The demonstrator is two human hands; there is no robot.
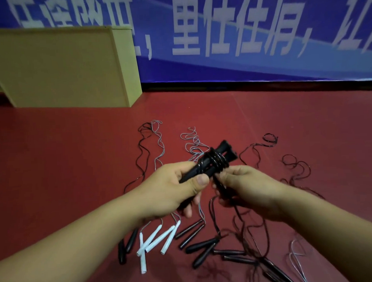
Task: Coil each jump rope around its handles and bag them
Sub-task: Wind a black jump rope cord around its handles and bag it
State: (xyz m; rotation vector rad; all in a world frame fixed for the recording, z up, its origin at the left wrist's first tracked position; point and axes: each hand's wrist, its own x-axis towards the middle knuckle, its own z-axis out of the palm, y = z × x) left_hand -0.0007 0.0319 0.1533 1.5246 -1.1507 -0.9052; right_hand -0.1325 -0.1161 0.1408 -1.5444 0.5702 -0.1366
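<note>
My left hand (178, 189) grips a pair of black jump rope handles (215, 161) held together, pointing up and to the right. Black rope is wound in several turns around their middle. My right hand (243, 187) pinches the loose black rope just below the coil; the rest of that rope hangs down toward the floor. On the red floor below lie several more ropes: white handles (157, 241), black handles (190, 232) and other dark handles (237, 255), their cords spread out in wavy lines.
A tan cardboard box (58, 67) stands at the back left on the red floor (55, 156). A blue banner (240, 33) with white characters covers the wall behind. Loose cords (295, 168) lie tangled to the right.
</note>
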